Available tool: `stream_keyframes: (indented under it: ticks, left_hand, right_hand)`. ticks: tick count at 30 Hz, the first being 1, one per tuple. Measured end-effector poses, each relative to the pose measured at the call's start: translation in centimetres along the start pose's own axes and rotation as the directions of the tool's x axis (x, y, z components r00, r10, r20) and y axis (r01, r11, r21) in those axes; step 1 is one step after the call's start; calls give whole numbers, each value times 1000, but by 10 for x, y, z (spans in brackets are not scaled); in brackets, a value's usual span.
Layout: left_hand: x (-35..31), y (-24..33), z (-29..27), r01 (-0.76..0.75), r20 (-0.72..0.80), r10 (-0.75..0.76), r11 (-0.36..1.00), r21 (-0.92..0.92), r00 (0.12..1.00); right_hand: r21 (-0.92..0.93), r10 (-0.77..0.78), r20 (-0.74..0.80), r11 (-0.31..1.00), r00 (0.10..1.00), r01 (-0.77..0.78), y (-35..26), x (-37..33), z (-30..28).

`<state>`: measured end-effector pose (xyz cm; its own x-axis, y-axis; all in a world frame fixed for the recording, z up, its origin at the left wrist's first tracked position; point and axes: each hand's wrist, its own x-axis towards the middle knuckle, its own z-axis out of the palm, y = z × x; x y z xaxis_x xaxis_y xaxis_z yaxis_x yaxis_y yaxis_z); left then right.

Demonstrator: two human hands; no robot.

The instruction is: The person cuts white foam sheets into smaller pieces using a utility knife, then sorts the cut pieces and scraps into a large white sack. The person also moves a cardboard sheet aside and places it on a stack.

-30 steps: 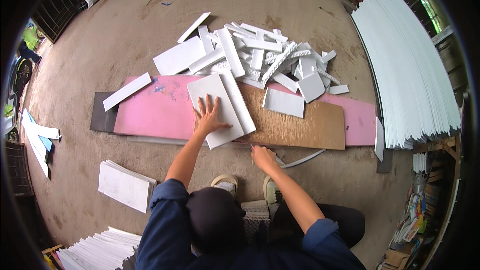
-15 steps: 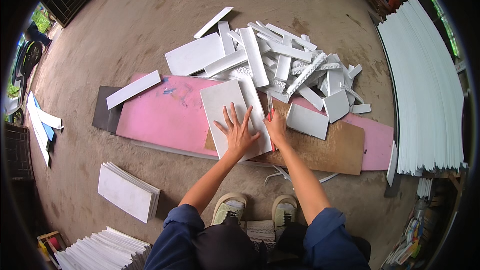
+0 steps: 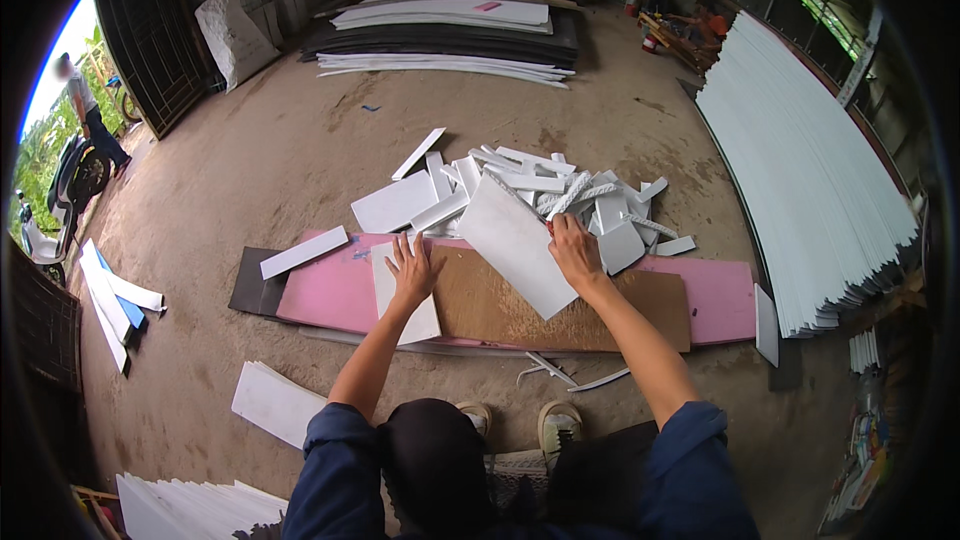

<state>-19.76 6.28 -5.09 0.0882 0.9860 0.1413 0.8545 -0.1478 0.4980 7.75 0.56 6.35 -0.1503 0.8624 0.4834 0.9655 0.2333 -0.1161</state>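
My left hand [image 3: 410, 272], fingers spread, is over a white foam board [image 3: 408, 308] on the left part of the brown board [image 3: 640, 302]. A larger white foam board [image 3: 515, 245] slants across the brown board toward the offcut pile. My right hand [image 3: 577, 250] is closed at that larger board's right edge. A bit of the red handle of a utility knife [image 3: 550, 227] shows at its fingers; the blade is hidden. Whether these fingers also pinch the board I cannot tell.
A pink sheet [image 3: 325, 278] lies under the brown board. White offcuts [image 3: 400, 202] are heaped beyond it. Tall white sheets [image 3: 800, 180] stand at the right, more sheets [image 3: 440, 68] lie stacked at the back. Other people are at the back and by the doorway on the left.
My left hand has moved left, from the large board onto the one at the left. My right hand has moved right, and the large board is now tilted and shifted right. The view has tipped up.
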Motion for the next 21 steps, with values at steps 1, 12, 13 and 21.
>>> stream_keyframes:
  ticks: [1, 12, 13, 21]
  left_hand:
    - [11, 12, -14, -87, -105, 84, 996, -29, 991]
    - [8, 137, -124, -525, -249, 487, 843, -116, 837]
    - [2, 140, -123, -523, -254, 497, 851, -44, 830]
    - [-30, 150, -66, -386, -168, 465, 850, 357, 869]
  right_hand:
    - [-14, -38, -19, 999, 999, 38, 3, 1, -17]
    - [198, 228, -249, 963, 941, -181, 14, -31, -81]
    - [248, 298, -181, 936, 937, -250, 14, -31, -78]
    - [328, 358, 317, 828, 878, -455, -11, -40, -33]
